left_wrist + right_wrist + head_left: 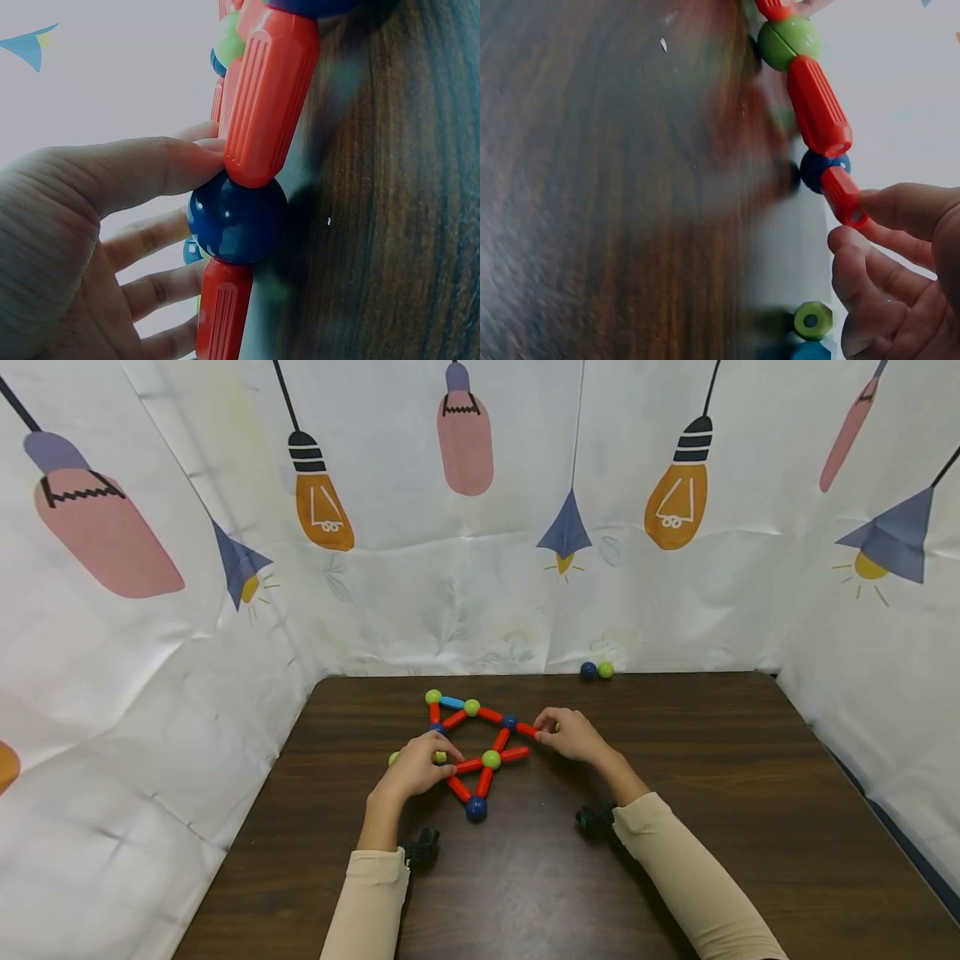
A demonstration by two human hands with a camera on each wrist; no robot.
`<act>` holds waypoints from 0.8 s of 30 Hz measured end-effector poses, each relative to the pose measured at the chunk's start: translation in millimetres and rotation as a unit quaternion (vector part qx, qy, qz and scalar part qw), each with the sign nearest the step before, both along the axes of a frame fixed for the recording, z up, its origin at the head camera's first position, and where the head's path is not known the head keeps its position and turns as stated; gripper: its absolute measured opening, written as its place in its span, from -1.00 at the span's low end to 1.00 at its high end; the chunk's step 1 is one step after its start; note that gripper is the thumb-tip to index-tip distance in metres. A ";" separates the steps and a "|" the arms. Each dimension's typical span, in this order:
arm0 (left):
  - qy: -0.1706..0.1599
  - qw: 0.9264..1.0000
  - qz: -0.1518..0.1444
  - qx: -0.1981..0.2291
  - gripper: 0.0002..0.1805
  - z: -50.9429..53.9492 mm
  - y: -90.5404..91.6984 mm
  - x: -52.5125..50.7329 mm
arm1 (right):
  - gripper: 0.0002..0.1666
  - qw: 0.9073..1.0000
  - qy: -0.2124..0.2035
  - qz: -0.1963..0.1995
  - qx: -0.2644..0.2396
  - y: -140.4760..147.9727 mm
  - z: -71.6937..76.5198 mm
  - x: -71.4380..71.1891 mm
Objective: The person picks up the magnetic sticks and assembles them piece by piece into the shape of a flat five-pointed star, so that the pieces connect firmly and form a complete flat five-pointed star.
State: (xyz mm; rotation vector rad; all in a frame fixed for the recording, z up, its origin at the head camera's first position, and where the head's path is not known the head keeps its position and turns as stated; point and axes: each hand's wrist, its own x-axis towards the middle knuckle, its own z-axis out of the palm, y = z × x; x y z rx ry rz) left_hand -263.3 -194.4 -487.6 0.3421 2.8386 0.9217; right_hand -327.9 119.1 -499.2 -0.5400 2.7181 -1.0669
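Observation:
On the table lies a frame of red magnetic sticks joined by green balls (pixel 491 760) and dark blue balls (pixel 476 809), with one light blue stick (pixel 452 702) at its far side. My left hand (pixel 416 766) pinches a red magnetic stick (pixel 274 97) close to a dark blue ball (pixel 238 219), its other fingers spread behind. My right hand (pixel 573 735) pinches the free end of another red magnetic stick (pixel 843 196), whose far end meets a dark blue ball (pixel 509 722). Part of the frame is hidden under my left hand.
A loose dark blue ball (pixel 588 670) and a green ball (pixel 606 670) sit at the table's back edge. A green piece with a dark hole (pixel 812 320) shows low in the right wrist view. White printed cloth (pixel 465 602) hangs behind the table (pixel 712 760).

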 end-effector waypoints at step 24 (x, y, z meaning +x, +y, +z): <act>-0.006 1.000 0.004 0.002 -0.87 0.7 -0.1 0.6 | -0.68 0.997 -0.004 -0.026 -0.077 39.7 -0.2 -20.0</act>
